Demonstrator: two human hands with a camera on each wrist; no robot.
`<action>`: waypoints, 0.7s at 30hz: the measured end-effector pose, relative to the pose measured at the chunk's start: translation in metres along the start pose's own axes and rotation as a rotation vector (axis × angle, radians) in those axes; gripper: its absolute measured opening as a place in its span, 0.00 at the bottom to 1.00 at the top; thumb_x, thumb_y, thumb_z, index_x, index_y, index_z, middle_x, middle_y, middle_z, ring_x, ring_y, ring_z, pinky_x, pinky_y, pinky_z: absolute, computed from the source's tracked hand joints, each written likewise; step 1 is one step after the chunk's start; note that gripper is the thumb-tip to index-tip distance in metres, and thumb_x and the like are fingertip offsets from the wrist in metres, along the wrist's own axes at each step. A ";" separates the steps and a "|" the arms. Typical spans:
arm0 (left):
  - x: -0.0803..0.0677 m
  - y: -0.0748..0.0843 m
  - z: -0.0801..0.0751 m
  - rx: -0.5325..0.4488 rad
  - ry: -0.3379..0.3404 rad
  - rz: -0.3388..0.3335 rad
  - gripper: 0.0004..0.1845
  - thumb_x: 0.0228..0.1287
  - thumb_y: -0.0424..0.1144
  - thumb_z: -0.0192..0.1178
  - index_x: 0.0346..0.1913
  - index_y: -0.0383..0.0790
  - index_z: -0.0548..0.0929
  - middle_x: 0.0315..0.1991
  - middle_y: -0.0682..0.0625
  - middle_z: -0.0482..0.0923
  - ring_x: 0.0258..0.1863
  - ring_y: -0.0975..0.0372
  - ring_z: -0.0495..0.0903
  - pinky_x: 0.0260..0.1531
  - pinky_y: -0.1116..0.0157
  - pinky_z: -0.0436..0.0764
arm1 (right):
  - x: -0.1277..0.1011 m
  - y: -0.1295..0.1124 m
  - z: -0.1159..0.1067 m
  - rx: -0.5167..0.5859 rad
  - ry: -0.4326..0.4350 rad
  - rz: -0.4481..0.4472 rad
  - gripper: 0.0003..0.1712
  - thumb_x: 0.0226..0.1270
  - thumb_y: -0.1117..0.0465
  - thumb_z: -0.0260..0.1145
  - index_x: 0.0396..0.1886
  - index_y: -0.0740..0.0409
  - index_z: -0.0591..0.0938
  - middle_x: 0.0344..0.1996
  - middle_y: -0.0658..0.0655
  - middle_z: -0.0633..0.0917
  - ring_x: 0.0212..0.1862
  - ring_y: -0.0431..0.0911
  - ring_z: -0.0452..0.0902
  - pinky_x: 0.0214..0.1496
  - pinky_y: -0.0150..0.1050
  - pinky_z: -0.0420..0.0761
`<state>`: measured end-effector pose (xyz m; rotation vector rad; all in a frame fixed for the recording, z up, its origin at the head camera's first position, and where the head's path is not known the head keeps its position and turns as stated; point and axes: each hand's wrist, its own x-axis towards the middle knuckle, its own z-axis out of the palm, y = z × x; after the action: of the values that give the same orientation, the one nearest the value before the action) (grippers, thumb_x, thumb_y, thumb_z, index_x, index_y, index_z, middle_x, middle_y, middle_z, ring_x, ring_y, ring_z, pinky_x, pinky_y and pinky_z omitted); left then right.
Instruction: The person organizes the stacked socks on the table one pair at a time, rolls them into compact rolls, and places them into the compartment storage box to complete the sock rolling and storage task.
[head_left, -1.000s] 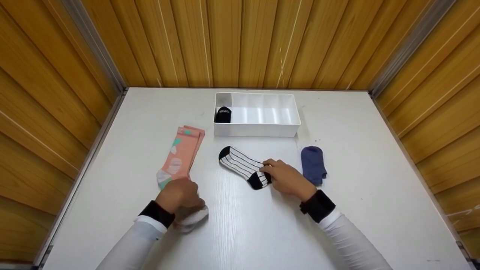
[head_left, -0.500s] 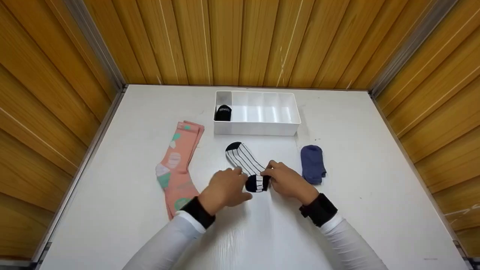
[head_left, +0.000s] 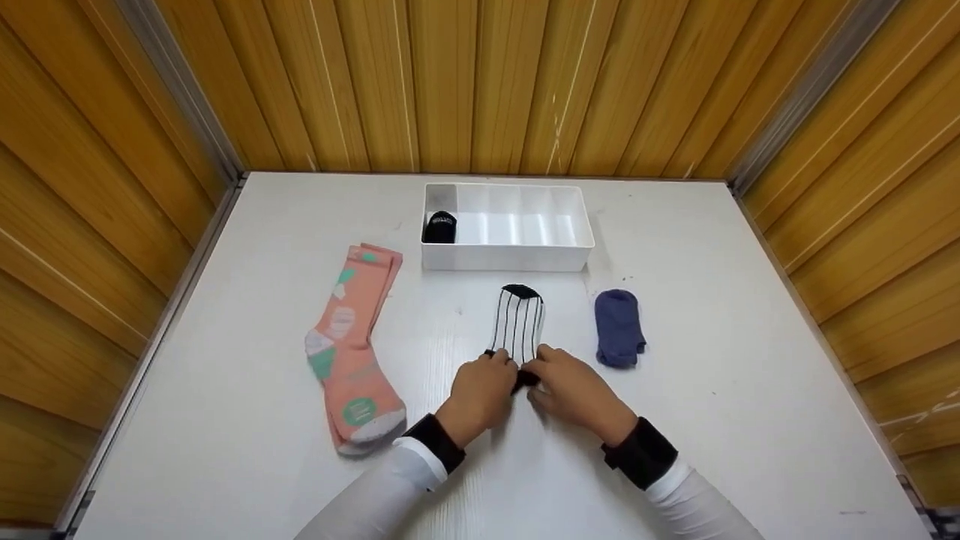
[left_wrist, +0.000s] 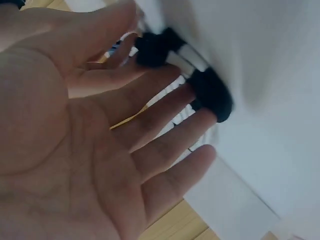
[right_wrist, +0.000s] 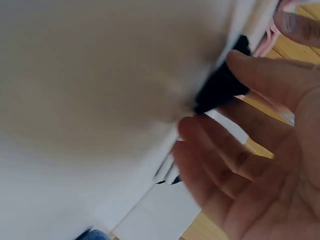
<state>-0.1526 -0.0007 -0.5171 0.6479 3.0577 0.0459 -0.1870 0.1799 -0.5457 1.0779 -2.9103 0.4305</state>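
white fabric sock with black stripes, toe and cuff (head_left: 517, 324) lies flat on the white table (head_left: 712, 420), pointing at the white plastic divided tray (head_left: 585, 240). left hand (head_left: 480, 390) and right hand (head_left: 574, 390) pinch its black cuff end. judged early: one rolled black sock (head_left: 439, 226) sits in the tray's leftmost compartment; the pink patterned socks (head_left: 352, 352) and blue ankle sock (head_left: 619, 327) remain out. wood-panelled walls surround the table

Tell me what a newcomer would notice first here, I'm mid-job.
Both hands, the left hand and right hand, meet at the near black end of a striped sock lying mid-table. A long pink sock lies to its left and a short blue sock to its right. Behind them, a white divided tray holds a black sock in its leftmost compartment.
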 end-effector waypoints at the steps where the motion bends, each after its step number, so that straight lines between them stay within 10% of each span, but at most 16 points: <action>1: 0.001 -0.001 0.003 0.002 0.044 0.003 0.14 0.61 0.42 0.69 0.47 0.41 0.85 0.42 0.48 0.81 0.38 0.56 0.84 0.34 0.61 0.85 | 0.000 0.000 0.001 -0.032 0.018 -0.004 0.14 0.57 0.59 0.75 0.44 0.54 0.87 0.35 0.51 0.79 0.36 0.47 0.76 0.38 0.43 0.77; 11: 0.009 -0.007 0.025 0.020 0.267 -0.002 0.08 0.59 0.44 0.72 0.31 0.43 0.86 0.28 0.50 0.81 0.27 0.57 0.83 0.24 0.61 0.82 | 0.010 -0.001 0.005 -0.155 0.074 -0.150 0.06 0.54 0.63 0.76 0.30 0.55 0.85 0.31 0.50 0.79 0.32 0.49 0.76 0.34 0.43 0.79; 21: 0.021 -0.021 0.017 -0.259 0.052 -0.057 0.09 0.51 0.41 0.74 0.22 0.45 0.83 0.23 0.53 0.81 0.23 0.59 0.77 0.20 0.60 0.76 | 0.008 0.003 0.006 -0.119 0.094 -0.146 0.16 0.50 0.53 0.80 0.36 0.51 0.83 0.35 0.46 0.80 0.36 0.44 0.75 0.36 0.40 0.79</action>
<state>-0.1798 -0.0111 -0.5345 0.5499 3.0398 0.4568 -0.1945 0.1760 -0.5515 1.2062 -2.7148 0.2920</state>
